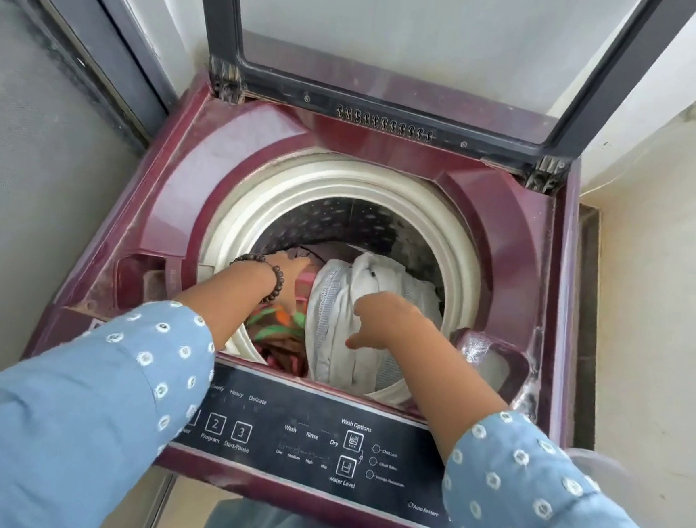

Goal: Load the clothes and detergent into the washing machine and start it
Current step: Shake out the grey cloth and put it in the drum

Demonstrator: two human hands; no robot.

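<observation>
A maroon top-loading washing machine [165, 214] stands with its glass lid [400, 36] raised. Both my hands are down in the drum [345, 183]. My left hand [290, 273], with a bead bracelet at the wrist, reaches into a colourful orange, green and pink garment [277, 327]; its fingers are hidden among the clothes. My right hand [383, 319] lies on a white garment [379, 275], with fingers and thumb curled into the cloth. No detergent is in sight.
The black control panel [302, 432] with Program and Start/Pause buttons runs along the near edge under my forearms. Recessed compartments sit at the left [147, 275] and right [493, 360] of the drum. A dark window frame [116, 58] flanks the left, a cream wall [663, 291] the right.
</observation>
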